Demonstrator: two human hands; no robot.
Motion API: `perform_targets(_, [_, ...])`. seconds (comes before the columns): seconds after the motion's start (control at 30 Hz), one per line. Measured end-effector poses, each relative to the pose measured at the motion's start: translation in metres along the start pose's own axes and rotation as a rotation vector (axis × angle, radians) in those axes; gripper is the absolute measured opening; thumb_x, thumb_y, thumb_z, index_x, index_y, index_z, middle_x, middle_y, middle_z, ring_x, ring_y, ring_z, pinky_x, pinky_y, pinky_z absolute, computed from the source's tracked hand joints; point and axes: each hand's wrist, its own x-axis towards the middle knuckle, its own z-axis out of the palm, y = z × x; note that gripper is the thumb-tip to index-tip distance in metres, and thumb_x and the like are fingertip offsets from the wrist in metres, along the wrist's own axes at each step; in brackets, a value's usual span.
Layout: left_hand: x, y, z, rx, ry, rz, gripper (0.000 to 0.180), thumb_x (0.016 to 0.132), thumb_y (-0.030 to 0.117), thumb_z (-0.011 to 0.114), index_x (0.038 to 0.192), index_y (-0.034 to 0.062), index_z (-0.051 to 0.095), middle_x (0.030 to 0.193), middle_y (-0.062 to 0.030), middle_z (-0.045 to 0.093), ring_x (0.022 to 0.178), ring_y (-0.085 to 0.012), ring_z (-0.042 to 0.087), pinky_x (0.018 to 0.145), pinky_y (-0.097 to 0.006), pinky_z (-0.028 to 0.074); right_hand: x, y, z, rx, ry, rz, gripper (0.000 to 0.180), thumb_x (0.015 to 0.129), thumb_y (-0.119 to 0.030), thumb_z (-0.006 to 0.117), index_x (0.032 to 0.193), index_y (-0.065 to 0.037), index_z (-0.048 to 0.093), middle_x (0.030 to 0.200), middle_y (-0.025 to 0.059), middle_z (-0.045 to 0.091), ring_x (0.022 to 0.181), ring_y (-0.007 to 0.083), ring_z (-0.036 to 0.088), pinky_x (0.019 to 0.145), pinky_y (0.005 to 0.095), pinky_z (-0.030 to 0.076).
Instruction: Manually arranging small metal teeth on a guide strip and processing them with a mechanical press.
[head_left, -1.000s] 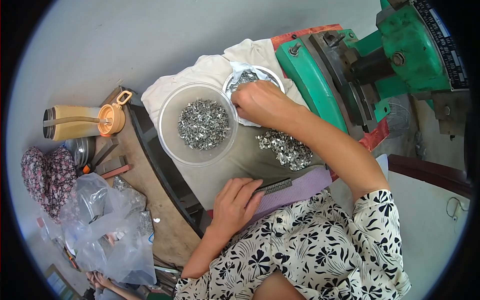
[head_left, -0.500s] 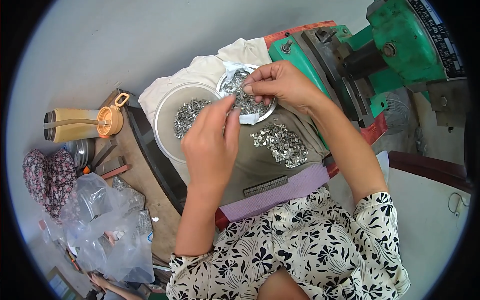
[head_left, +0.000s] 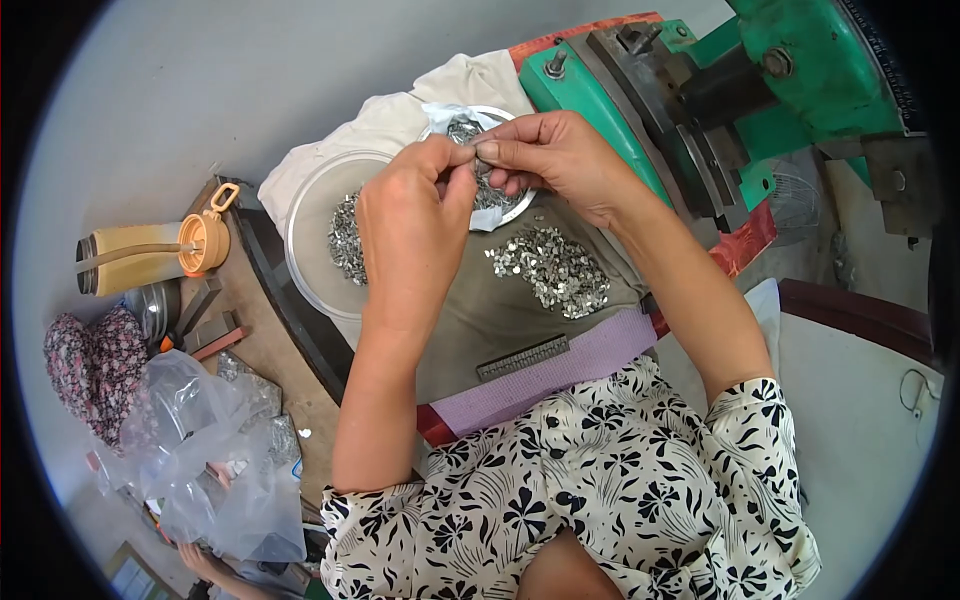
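1. I take the clear plastic bowl (head_left: 310,215) of small metal pieces as my landmark; it sits on a white cloth (head_left: 400,110).
2. My left hand (head_left: 410,225) is raised over the bowl's right rim, thumb and fingertips pinched narrow on something tiny; I cannot make out the piece itself.
3. My right hand (head_left: 555,160) meets it fingertip to fingertip, just right of the bowl, pinched in the same tight way.
4. Both hands hover above a smaller metal dish (head_left: 500,205) of the same pieces, touching the bowl's right side.
5. A loose pile of metal pieces (head_left: 550,265) lies on the grey-brown cloth, right of the bowl and nearer to me.
6. A green press machine (head_left: 720,90) stands well right of the bowl.
7. A tan bottle (head_left: 150,258) lies on its side left of the bowl; clear plastic bags (head_left: 210,450) lie left and nearer.
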Motion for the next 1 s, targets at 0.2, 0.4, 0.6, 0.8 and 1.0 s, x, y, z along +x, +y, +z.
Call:
perform_targets(0.2, [0.003,-0.001,0.005,-0.024,0.028,-0.035,0.009,0.083,0.008,0.068,0.088,0.0009,0.068,0.078,-0.0161,0.068,0.062,-0.0268,0.065,0.060,-0.037,0.050,-0.004,0.006,0.009,-0.209,0.099,-0.103,0.026,0.098,-0.023,0.065,0.114,-0.004,0.073,0.093,0.0011,0.073,0.081,0.0063,0.063,0.071,0.0230,0.051])
perform_targets(0.4, [-0.001,-0.003,0.005,-0.505,0.027,-0.161,0.009,0.085,0.004,0.070,0.089,-0.0034,0.069,0.073,-0.0040,0.069,0.068,-0.0058,0.063,0.062,-0.024,0.050,-0.008,0.008,0.013,0.135,0.096,-0.114,0.026,0.086,-0.028,0.079,0.100,-0.006,0.078,0.086,-0.0022,0.070,0.073,0.0048,0.054,0.062,0.0218,0.040])
perform_targets(0.6, [-0.030,-0.007,0.001,-0.052,0.000,-0.050,0.025,0.086,0.003,0.068,0.111,0.0037,0.072,0.090,-0.0181,0.071,0.070,-0.0271,0.070,0.065,-0.034,0.053,-0.009,0.018,0.014,-0.080,0.197,-0.184,0.025,0.083,-0.029,0.081,0.092,-0.006,0.079,0.077,-0.0016,0.069,0.067,0.0061,0.055,0.059,0.0233,0.042])
perform_targets(0.8, [-0.076,-0.006,-0.016,-0.007,-0.019,-0.012,0.026,0.086,0.002,0.069,0.111,0.0037,0.071,0.093,-0.0169,0.070,0.076,-0.0315,0.069,0.068,-0.037,0.054,-0.008,0.031,0.013,-0.950,0.317,-0.625,0.016,0.085,-0.019,0.077,0.093,-0.006,0.078,0.080,0.0105,0.074,0.067,0.0158,0.067,0.062,0.0278,0.052])
perform_targets(1.0, [-0.133,-0.007,-0.029,-0.118,-0.047,-0.022,0.023,0.079,-0.005,0.074,0.101,0.0005,0.071,0.090,-0.0117,0.070,0.076,-0.0252,0.067,0.069,-0.032,0.053,-0.018,0.035,0.016,-0.792,0.321,-0.550,0.014,0.083,-0.019,0.076,0.087,-0.005,0.077,0.071,0.0126,0.070,0.060,0.0233,0.068,0.059,0.0324,0.052])
